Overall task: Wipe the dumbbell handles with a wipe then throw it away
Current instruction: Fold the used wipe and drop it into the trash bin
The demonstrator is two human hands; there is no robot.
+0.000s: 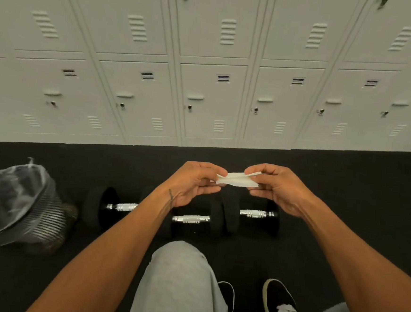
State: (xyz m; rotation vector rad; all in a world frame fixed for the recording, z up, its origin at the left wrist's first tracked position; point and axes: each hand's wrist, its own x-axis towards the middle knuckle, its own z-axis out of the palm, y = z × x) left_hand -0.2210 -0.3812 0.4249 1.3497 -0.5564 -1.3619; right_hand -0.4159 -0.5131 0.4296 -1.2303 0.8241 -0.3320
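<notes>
A folded white wipe (237,179) is stretched between my two hands, above the floor. My left hand (192,183) pinches its left end and my right hand (274,186) pinches its right end. Below them three black dumbbells lie in a row on the dark floor, each with a chrome handle: a left dumbbell (121,206), a middle dumbbell (191,219) and a right dumbbell (256,213). My left forearm hides part of the left and middle dumbbells. Neither hand touches a dumbbell.
A mesh waste bin (21,205) lined with a clear bag stands on the floor at the left. A wall of pale metal lockers (212,82) rises behind the dumbbells. My knee (178,264) in grey trousers and my black shoes (278,307) are close in front.
</notes>
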